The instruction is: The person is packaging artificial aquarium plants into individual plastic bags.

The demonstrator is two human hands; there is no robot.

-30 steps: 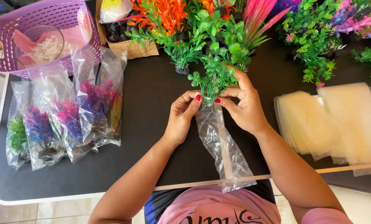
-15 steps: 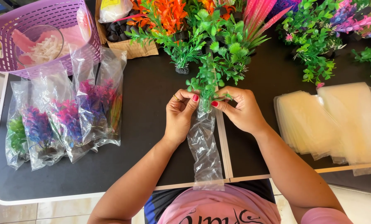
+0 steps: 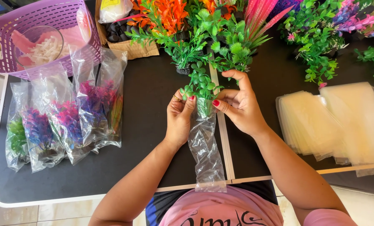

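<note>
A narrow clear plastic bag (image 3: 205, 146) hangs from both my hands over the black table (image 3: 149, 96). My left hand (image 3: 179, 117) pinches the bag's mouth on the left side. My right hand (image 3: 237, 104) pinches it on the right. A small green plastic plant (image 3: 200, 83) sticks out of the bag's mouth, its lower part inside the plastic. The bag's lower end reaches the table's near edge.
Several bagged purple, pink and green plants (image 3: 65, 117) lie at the left. A purple basket (image 3: 49, 37) with a clear bowl sits at the far left. Loose colourful plastic plants (image 3: 237, 33) crowd the back. A stack of clear bags (image 3: 337, 121) lies at the right.
The green plant has slid down into the bag's mouth, and the bag has been drawn up around it. Both hands moved slightly toward me.
</note>
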